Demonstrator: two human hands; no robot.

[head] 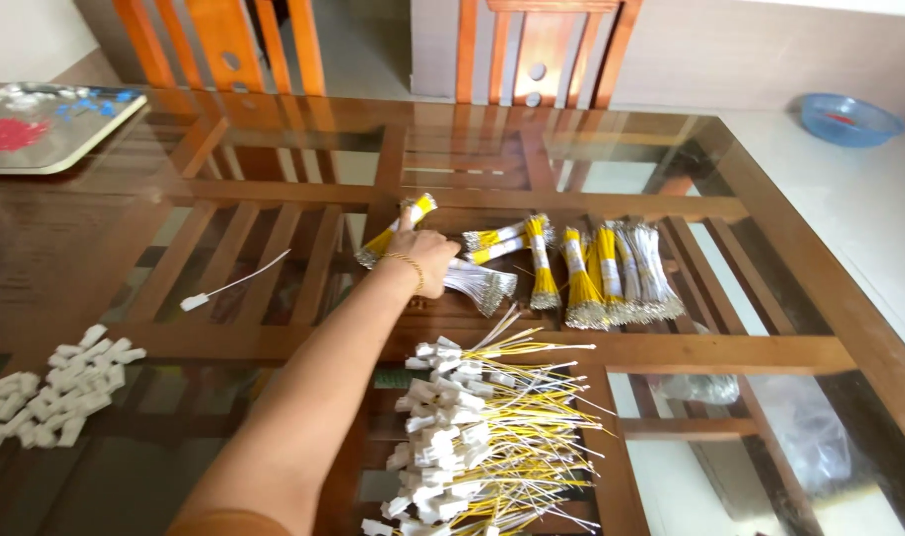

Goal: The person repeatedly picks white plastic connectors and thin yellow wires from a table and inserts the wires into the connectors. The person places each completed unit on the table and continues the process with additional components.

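Observation:
My left hand (427, 254), a gold bracelet on its wrist, reaches across the glass table (95, 238) and is closed on a bundle of yellow and white wires (401, 224) that sticks out to the upper left. Just right of the hand lie several more tied bundles of yellow and white wires (581, 266) in a row. A white bundle (484, 284) lies right under the hand. Nearer me is a loose heap of yellow wires with white connectors (472, 437). My right hand is out of view.
A pile of loose white connectors (55, 392) lies at the left. A single white wire with a connector (229, 286) lies between it and my hand. A metal tray (35, 124) sits far left, a blue bowl (849, 117) on the floor at the far right, and wooden chairs (542, 50) behind the table.

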